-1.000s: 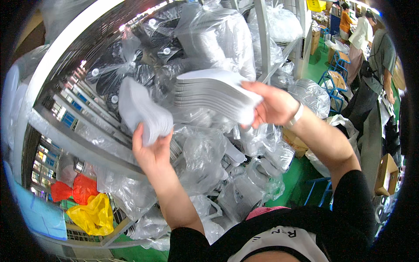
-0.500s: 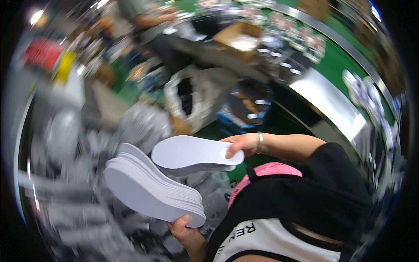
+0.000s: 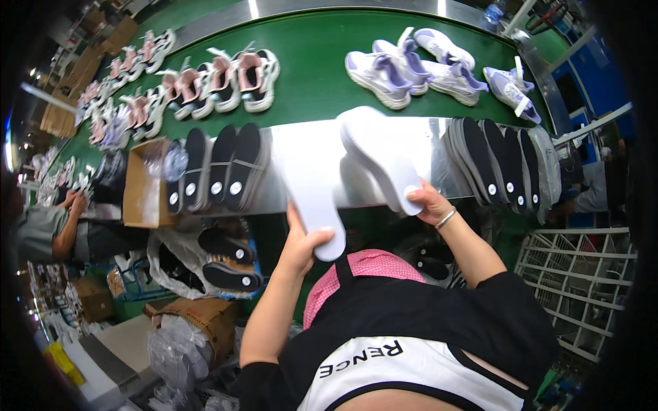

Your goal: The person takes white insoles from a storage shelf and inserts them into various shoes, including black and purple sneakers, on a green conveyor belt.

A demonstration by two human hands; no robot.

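Observation:
A stack of white insoles (image 3: 310,195) is held in my left hand (image 3: 299,245), thumb on top near the heel end. My right hand (image 3: 433,205) grips a second stack of white insoles (image 3: 373,144) by its heel end, thumb over a small pale round mark. Both stacks are over the metal shelf (image 3: 428,140), slightly blurred; whether they touch it I cannot tell. Black insoles (image 3: 241,164) in banded bundles lie on the shelf left of my hands. More black insoles (image 3: 485,161) lie to the right, beside clear plastic wrap.
Beyond the shelf runs a green conveyor belt (image 3: 308,75) carrying white-and-purple sneakers (image 3: 385,75) and pink-and-white sneakers (image 3: 255,81). An open cardboard box (image 3: 145,188) stands at the shelf's left end. A co-worker's arm (image 3: 67,222) is farther left. A wire rack (image 3: 576,284) stands at right.
My view has swung right, from the bags and boxes to the shelf and conveyor. Both hands, still holding their insole stacks, are now over the shelf, with the stacks pointing away from me.

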